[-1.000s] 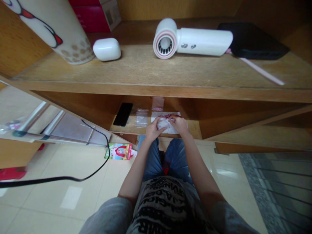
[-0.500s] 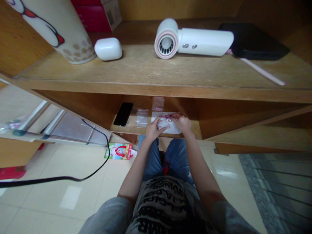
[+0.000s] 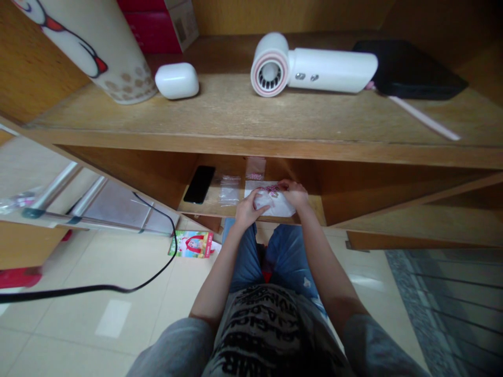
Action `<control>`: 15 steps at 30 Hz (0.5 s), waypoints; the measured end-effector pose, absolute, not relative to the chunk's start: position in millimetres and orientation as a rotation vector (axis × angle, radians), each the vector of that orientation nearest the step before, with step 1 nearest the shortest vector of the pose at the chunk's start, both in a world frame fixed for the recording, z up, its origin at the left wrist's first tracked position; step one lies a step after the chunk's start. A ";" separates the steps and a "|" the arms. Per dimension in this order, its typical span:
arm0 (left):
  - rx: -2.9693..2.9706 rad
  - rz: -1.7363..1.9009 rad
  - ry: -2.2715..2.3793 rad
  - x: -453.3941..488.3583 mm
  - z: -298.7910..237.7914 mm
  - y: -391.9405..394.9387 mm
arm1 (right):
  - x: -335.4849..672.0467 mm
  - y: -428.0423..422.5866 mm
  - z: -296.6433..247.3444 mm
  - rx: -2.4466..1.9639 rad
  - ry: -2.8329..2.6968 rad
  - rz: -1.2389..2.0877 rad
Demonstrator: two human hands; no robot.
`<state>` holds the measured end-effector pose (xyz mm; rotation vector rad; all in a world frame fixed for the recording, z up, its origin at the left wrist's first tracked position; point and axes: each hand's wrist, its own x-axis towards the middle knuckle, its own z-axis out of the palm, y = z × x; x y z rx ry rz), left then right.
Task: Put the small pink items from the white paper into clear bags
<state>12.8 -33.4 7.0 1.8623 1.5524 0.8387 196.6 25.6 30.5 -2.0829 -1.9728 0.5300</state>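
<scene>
My right hand [image 3: 294, 193] is pinched closed on the top edge of a white plastic packet [image 3: 273, 203], beside a small pink tangle [image 3: 272, 190]; my left hand [image 3: 250, 210] bears on the packet's lower left, though I cannot tell whether it grips. The packet looks light, soft and slippery, so I'd take it by its edge. Just left of my hands lie a clear zip bag [image 3: 230, 190] and a black smartphone [image 3: 199, 184], on the lower shelf [image 3: 208, 210].
</scene>
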 end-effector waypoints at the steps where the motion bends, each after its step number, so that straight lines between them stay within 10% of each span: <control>1: 1.862 0.835 1.554 12.7 7.5 -33.5 | 196.7 26.2 30.7 -2.071 -1.976 0.538; 15: 1.879 0.836 1.546 12.9 7.2 -32.8 | 202.6 12.7 13.1 -1.748 -1.840 0.670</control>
